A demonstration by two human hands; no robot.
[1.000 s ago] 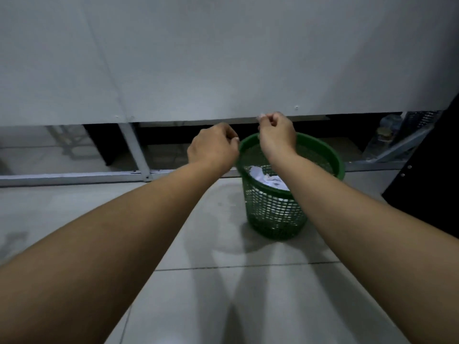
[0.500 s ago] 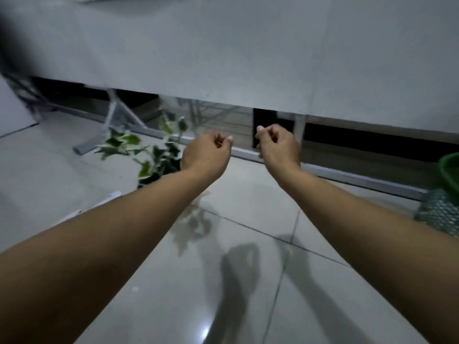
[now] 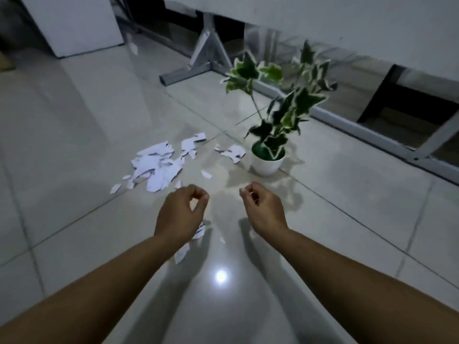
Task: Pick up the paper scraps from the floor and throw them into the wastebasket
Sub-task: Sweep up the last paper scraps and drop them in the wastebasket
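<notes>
A pile of white paper scraps (image 3: 156, 167) lies on the glossy tiled floor, left of centre. A smaller cluster of scraps (image 3: 232, 151) rests beside a plant pot. A few loose scraps (image 3: 180, 255) lie under my left wrist. My left hand (image 3: 182, 211) hovers just right of and nearer than the pile, fingers curled, thumb meeting fingertips, nothing in it. My right hand (image 3: 262, 209) hangs level with it, loosely closed and empty. The wastebasket is out of view.
A small white pot (image 3: 267, 163) with a variegated ivy plant (image 3: 285, 103) stands just beyond my right hand. A grey metal frame (image 3: 206, 58) and rail (image 3: 372, 137) run along the wall. A white panel (image 3: 74, 23) leans at the far left.
My view has swung left, away from the green wastebasket, past the plant to the scraps on the floor. Both hands stayed curled and have lowered toward the floor.
</notes>
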